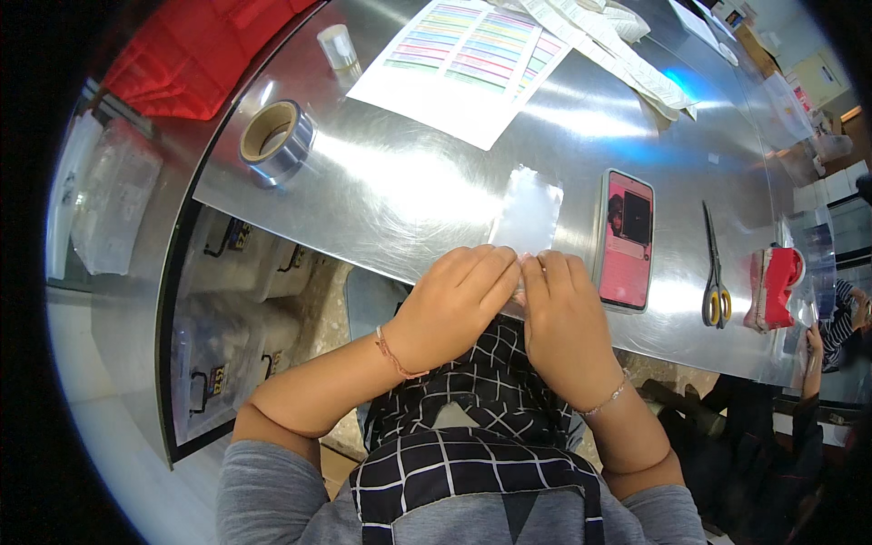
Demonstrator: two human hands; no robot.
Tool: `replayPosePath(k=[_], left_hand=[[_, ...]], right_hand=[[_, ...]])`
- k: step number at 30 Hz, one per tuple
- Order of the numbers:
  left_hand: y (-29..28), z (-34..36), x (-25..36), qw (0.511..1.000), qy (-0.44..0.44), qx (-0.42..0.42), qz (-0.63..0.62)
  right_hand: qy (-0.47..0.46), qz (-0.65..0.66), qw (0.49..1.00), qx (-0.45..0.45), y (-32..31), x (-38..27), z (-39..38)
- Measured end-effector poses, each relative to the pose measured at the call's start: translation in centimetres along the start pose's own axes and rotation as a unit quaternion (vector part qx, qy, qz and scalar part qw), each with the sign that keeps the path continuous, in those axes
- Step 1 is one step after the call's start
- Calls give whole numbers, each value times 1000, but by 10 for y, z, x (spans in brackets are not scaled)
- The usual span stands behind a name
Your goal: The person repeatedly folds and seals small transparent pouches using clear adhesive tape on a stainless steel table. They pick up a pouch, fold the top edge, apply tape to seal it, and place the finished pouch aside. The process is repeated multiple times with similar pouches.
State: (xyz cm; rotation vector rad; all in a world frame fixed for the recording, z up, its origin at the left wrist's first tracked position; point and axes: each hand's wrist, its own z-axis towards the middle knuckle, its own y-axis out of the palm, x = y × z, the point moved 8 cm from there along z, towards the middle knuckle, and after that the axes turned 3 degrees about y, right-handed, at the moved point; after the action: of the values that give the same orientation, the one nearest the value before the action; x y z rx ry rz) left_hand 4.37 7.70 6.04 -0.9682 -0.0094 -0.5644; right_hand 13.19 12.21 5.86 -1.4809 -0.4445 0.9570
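A small clear plastic bag (529,213) lies on the metal table at its front edge. My left hand (461,289) and my right hand (565,304) meet at the bag's near end, fingers closed together on it. Something small and pinkish shows between my fingertips, too covered to name. To the right of my right hand a phone (625,241) with a lit pink screen lies face up. Farther right are scissors (715,272) with black and yellow handles and a red tape dispenser (772,286).
A large roll of clear tape (275,141) and a smaller clear roll (338,47) sit on the left of the steel table (400,182). Colour-striped sheets (463,68) and paper label strips (604,45) lie at the back. A red crate (195,54) stands far left; another person's hand (814,341) shows at right.
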Motion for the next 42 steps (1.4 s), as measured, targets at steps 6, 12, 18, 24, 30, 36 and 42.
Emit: replayPosePath(k=[6, 12, 18, 24, 30, 36, 42], left_hand=[[2, -1, -3, 1000, -11, -10, -9], [9, 3, -4, 1000, 5, -19, 17], [2, -1, -2, 998, 41, -20, 32], [4, -6, -8, 998, 19, -53, -6], [6, -9, -2, 998, -3, -61, 22], [7, -17, -1, 998, -33, -60, 8], [13, -22, 6, 996, -63, -51, 26]], right_hand=[[-51, -68, 996, -19, -18, -6, 12], [-185, -103, 977, -19, -20, -21, 91], [-426, -50, 894, -127, 41, -86, 169], [-460, -119, 829, -294, 70, -92, 180], [-499, 21, 816, -291, 67, -96, 167], [-485, 42, 848, -210, 55, -97, 132], [-484, 7, 859, -167, 56, -95, 123]])
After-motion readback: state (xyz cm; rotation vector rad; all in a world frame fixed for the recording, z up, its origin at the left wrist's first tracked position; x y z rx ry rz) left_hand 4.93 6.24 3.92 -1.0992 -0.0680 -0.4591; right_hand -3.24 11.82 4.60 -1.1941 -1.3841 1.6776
